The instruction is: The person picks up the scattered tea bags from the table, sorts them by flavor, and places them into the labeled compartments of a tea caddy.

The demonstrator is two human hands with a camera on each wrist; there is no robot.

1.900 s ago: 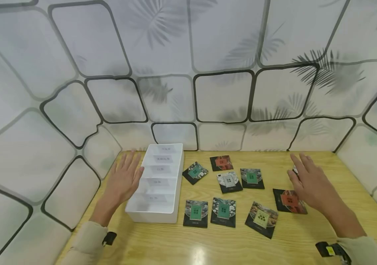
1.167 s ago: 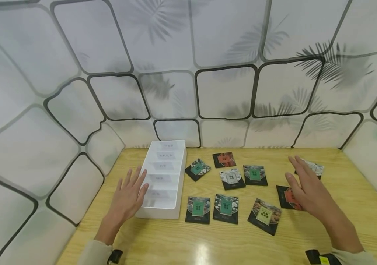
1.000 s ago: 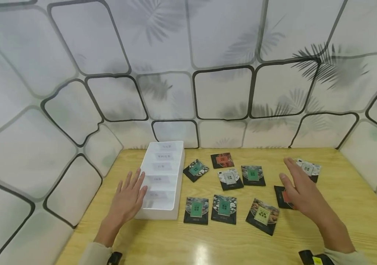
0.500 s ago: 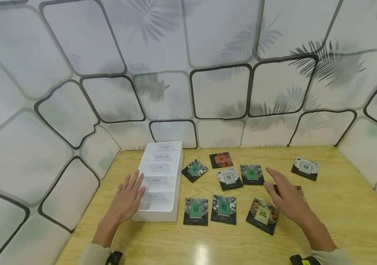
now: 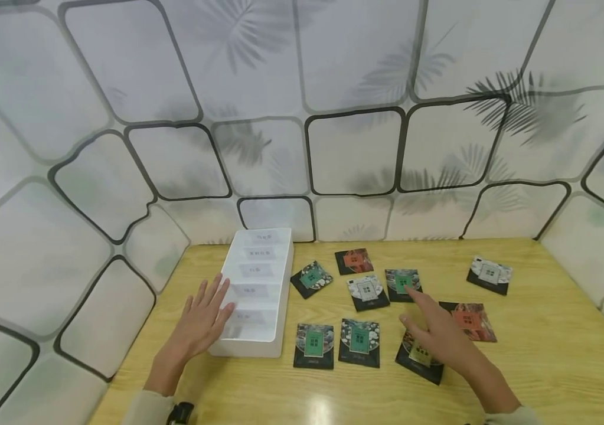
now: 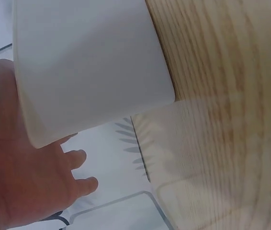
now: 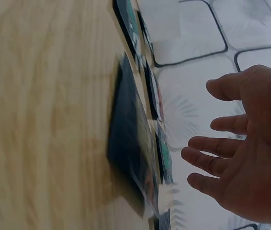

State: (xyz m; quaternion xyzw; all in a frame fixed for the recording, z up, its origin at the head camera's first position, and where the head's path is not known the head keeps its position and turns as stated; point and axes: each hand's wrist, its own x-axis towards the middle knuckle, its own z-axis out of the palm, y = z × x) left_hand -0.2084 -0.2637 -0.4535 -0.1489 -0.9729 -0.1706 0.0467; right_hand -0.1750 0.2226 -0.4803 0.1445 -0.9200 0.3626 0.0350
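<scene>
My left hand is at the left side of the white compartment box, fingers straight and spread, holding nothing. In the left wrist view, the box wall hides part of that hand; contact is unclear. My right hand hovers with fingers extended and apart above a yellow-labelled tea sachet, partly covering it. Its index fingertip overlaps the edge of a green-labelled sachet in the head view. The right wrist view shows the hand apart from a blurred dark sachet, with nothing in its grasp.
Other sachets lie flat on the wooden table: red, white, floral green, two green ones in front, red and white at right. Labels mark the box's compartments. Patterned cloth surrounds the table.
My right hand has moved left, from over the right-hand red and white sachets to over the yellow-labelled one. My left hand came slightly nearer to me, then stayed beside the box. No sachet has moved.
</scene>
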